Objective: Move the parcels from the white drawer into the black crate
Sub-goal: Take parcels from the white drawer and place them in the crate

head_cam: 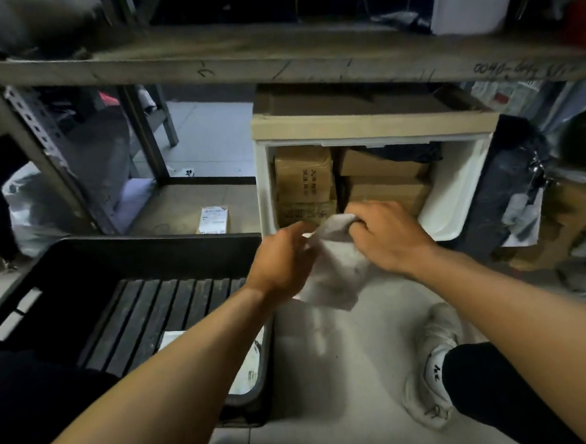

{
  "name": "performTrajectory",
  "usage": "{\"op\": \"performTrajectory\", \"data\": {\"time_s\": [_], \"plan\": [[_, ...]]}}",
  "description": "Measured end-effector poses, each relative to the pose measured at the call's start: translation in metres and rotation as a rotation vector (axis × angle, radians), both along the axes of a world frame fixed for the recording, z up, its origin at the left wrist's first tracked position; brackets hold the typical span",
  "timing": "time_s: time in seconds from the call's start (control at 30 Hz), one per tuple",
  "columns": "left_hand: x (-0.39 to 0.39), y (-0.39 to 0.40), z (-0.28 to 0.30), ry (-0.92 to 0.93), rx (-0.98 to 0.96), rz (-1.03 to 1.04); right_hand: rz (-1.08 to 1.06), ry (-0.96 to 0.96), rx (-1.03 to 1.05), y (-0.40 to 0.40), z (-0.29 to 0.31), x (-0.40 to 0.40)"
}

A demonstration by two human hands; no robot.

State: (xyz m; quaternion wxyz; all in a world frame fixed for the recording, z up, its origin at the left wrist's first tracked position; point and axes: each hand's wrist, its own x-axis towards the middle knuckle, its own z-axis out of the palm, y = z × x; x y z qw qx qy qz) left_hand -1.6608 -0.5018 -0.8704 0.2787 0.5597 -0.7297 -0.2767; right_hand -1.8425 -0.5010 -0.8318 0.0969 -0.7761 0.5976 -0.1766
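Note:
The white drawer stands open in the middle, packed with several brown cardboard parcels. In front of its near edge both hands hold a soft white bagged parcel. My right hand grips the parcel's top edge with curled fingers. My left hand pinches its left side. The black crate sits on the floor at lower left, and a white parcel lies in its near right corner, partly hidden by my left forearm.
A wooden shelf board runs overhead on metal uprights. A small labelled box lies on the floor behind the crate. My white shoe is at lower right. Bags and cartons crowd the right side.

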Motion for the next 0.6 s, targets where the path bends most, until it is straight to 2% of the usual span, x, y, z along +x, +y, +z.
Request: {"op": "performTrajectory", "data": {"time_s": [0.07,0.13,0.2,0.23,0.3,0.33,0.4,0.6], "plan": [[0.01,0.002,0.005,0.127,0.007,0.067,-0.004,-0.1,-0.037,-0.002,0.01,0.007],[0.019,0.005,0.008,0.325,0.105,0.145,-0.066,-0.194,-0.09,-0.007,0.013,0.009],[0.028,0.009,0.007,0.534,0.178,0.242,-0.174,-0.406,-0.033,-0.007,0.009,0.015],[0.032,0.012,0.006,0.616,0.201,0.288,-0.248,-0.605,0.066,-0.008,0.005,0.018],[0.04,0.017,0.002,0.694,0.234,0.382,-0.358,-1.021,0.4,-0.004,-0.004,0.029],[0.045,0.022,0.001,0.723,0.248,0.412,-0.341,-1.121,0.569,-0.001,-0.012,0.034],[0.052,0.028,0.0,0.785,0.281,0.447,-0.26,-1.132,0.738,0.005,-0.027,0.046],[0.067,0.033,-0.008,0.824,0.313,0.492,-0.186,-1.17,0.704,0.014,-0.04,0.068]]}}
